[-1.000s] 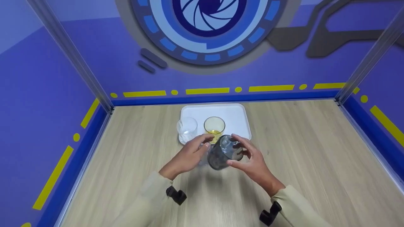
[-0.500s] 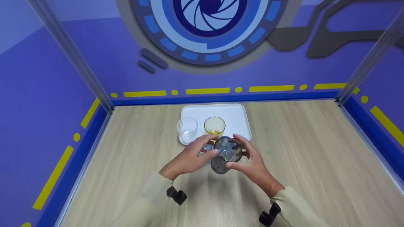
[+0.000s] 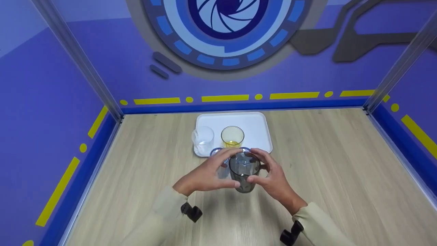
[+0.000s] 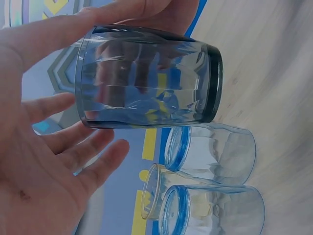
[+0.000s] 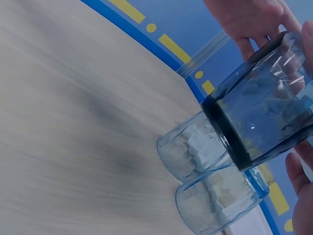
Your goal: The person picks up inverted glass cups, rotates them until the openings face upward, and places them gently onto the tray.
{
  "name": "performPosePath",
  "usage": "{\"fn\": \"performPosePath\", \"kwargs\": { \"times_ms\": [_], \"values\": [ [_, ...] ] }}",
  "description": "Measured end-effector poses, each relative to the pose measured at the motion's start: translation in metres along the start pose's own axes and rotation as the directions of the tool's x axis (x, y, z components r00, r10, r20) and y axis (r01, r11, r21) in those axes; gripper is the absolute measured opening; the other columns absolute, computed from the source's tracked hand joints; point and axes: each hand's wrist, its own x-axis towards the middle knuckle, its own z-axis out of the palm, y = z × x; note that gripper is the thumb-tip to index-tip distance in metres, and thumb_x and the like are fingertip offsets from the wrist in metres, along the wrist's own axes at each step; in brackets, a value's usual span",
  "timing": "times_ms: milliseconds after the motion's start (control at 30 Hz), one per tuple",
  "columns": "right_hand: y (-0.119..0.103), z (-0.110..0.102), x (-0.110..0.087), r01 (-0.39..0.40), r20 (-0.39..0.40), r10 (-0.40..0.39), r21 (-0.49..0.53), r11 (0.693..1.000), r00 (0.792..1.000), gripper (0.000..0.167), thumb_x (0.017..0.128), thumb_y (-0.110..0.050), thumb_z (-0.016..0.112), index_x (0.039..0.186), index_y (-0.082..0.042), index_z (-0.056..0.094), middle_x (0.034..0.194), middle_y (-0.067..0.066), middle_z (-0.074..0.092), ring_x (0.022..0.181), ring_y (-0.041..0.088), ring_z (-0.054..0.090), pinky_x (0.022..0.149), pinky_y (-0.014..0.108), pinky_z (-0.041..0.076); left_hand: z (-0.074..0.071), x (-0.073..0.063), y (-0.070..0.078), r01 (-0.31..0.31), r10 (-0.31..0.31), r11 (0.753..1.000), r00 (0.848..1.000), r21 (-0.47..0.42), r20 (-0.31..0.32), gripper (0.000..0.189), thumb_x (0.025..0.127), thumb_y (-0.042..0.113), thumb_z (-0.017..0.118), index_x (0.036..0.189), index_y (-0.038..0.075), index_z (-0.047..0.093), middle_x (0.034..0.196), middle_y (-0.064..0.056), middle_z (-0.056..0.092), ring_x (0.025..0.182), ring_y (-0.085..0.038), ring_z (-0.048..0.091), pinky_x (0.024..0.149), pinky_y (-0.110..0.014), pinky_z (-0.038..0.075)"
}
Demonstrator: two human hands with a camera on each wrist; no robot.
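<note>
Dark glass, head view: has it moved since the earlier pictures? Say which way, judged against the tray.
Yes. The dark glass has shifted slightly down the view, away from the white tray, its base swinging right.

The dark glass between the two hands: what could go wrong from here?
It might slip and fall: the dark glass is held above the table, gripped by the right hand, while the left hand looks loosely spread at its other side. It could also knock the blue-edged clear glasses close by. Those two stand so near each other that a bump to one would probably reach the other.
</note>
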Motion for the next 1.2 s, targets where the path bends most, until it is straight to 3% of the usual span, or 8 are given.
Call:
{"fn": "performPosePath", "kwargs": {
  "times_ms": [267, 500, 667, 933, 1200],
  "values": [
    [-0.013, -0.001, -0.003, 0.045, 0.025, -0.045, -0.011, 0.999, 0.999, 0.075, 0.073, -0.004, 0.081, 0.14, -0.004, 0.046, 0.139, 0.008, 0.056, 0.125, 0.03, 0.053, 0.092, 0.034, 0.047, 0.004, 0.004, 0.001, 0.015, -0.014, 0.999, 1.0, 0.046, -0.014, 0.084, 0.078, 0.045, 0.078, 0.148, 0.031, 0.034, 0.151, 0.006, 0.037, 0.135, -0.017, 0.04, 0.108, -0.047, 0.041],
    [-0.011, -0.001, -0.004, 0.054, 0.027, -0.054, -0.025, 0.998, 0.998, 0.073, 0.074, -0.004, 0.08, 0.139, -0.004, 0.046, 0.139, 0.007, 0.057, 0.123, 0.029, 0.054, 0.09, 0.024, 0.045, 0.009, 0.007, 0.002, 0.014, -0.011, 0.996, 0.999, 0.089, -0.032, 0.087, 0.075, 0.042, 0.081, 0.148, 0.028, 0.036, 0.151, 0.003, 0.039, 0.134, -0.017, 0.041, 0.106, -0.044, 0.043],
    [-0.014, -0.002, -0.003, 0.047, 0.033, -0.046, -0.025, 0.999, 0.998, 0.071, 0.074, -0.005, 0.079, 0.138, -0.003, 0.047, 0.138, 0.008, 0.058, 0.125, 0.026, 0.055, 0.09, 0.024, 0.046, 0.011, 0.01, 0.002, 0.008, -0.003, 0.995, 0.999, 0.1, -0.042, 0.083, 0.078, 0.039, 0.08, 0.147, 0.027, 0.036, 0.15, 0.003, 0.041, 0.132, -0.018, 0.044, 0.104, -0.043, 0.044],
    [0.015, 0.0, 0.003, 0.049, 0.022, -0.049, -0.033, 0.998, 0.999, 0.071, 0.075, -0.005, 0.079, 0.138, -0.011, 0.049, 0.139, 0.002, 0.057, 0.127, 0.017, 0.054, 0.093, 0.025, 0.047, 0.011, 0.009, 0.002, 0.033, -0.03, 0.994, 0.999, 0.104, -0.035, 0.081, 0.078, 0.043, 0.078, 0.147, 0.029, 0.036, 0.15, 0.004, 0.04, 0.131, -0.016, 0.043, 0.102, -0.041, 0.045],
    [0.018, -0.003, 0.004, 0.098, 0.009, -0.097, -0.031, 0.995, 0.995, 0.063, 0.074, -0.01, 0.08, 0.131, -0.017, 0.057, 0.132, -0.003, 0.062, 0.12, 0.007, 0.059, 0.093, 0.028, 0.047, 0.009, 0.005, 0.004, 0.064, -0.062, 0.991, 0.998, 0.114, -0.021, 0.081, 0.081, 0.044, 0.075, 0.148, 0.028, 0.034, 0.148, 0.002, 0.039, 0.129, -0.019, 0.044, 0.1, -0.042, 0.047]
  ]
}}
